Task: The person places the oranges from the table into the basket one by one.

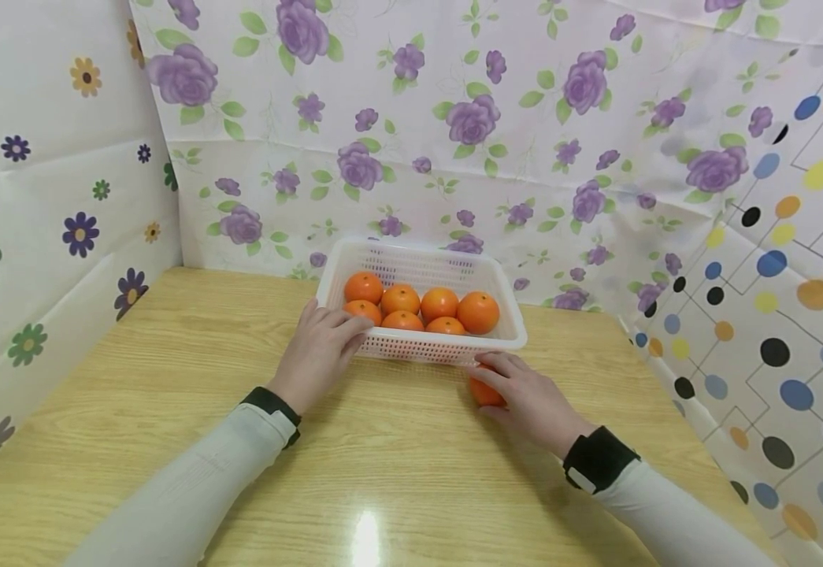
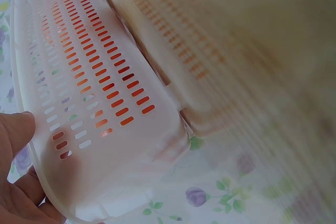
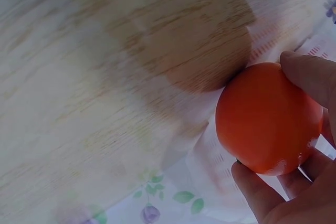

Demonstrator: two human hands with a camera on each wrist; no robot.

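Observation:
A white plastic basket [image 1: 418,340] with slotted walls stands on the wooden table, several oranges [image 1: 439,304] lying inside it. My left hand [image 1: 322,339] grips its near left rim; in the left wrist view the thumb [image 2: 20,129] lies on the outer side and the other fingers curl over the edge. Just in front of the basket's near right corner, my right hand [image 1: 528,394] holds a single orange [image 3: 269,119]. Thumb and fingers wrap round that fruit from the right, close over the table top.
The wooden table [image 1: 383,449] reaches back to a wall of purple-flowered cloth [image 1: 411,157], right behind the basket. Patterned sheets [image 1: 772,315] also rise at the left and right sides. Black bands [image 1: 601,459] circle both wrists.

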